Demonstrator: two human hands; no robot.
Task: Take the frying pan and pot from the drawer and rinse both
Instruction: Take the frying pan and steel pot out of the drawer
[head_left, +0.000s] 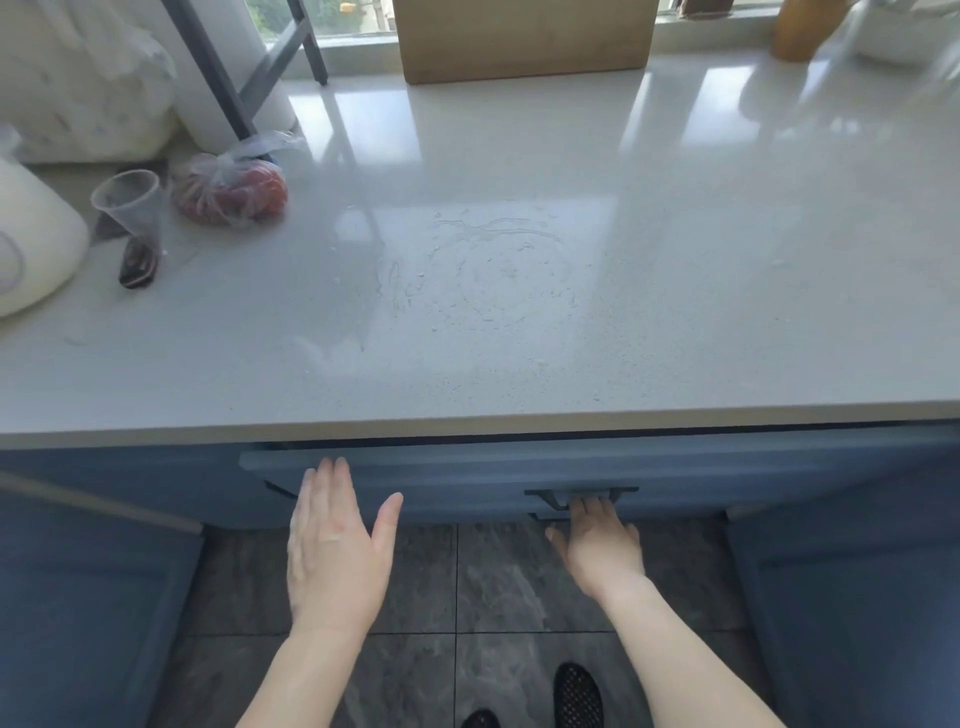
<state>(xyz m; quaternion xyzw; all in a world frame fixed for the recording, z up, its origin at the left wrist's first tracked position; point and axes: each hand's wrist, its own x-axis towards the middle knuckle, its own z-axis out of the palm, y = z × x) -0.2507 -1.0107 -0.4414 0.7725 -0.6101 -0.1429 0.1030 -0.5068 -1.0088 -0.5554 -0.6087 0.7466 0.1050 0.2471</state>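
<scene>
Fingers of the right hand (602, 545) hook under the dark handle (581, 493) of the blue drawer (467, 478), barely ajar below the bench (519, 338). Left hand (335, 545) lies flat, fingers straight, against the drawer front. Pan and pot are not visible.

Sunlit pale countertop (519, 338), blue cabinets (93, 597), grey-tiled floor (415, 582).

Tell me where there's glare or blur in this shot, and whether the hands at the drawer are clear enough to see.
Head view: window glare streaks the far countertop, and the far right corner is smeared. Wide-angle distortion bows the counter edge. The drawer front sits in shade, yet the left hand, flat against it, and the right hand, fingers at the handle, read fairly sharp.
</scene>
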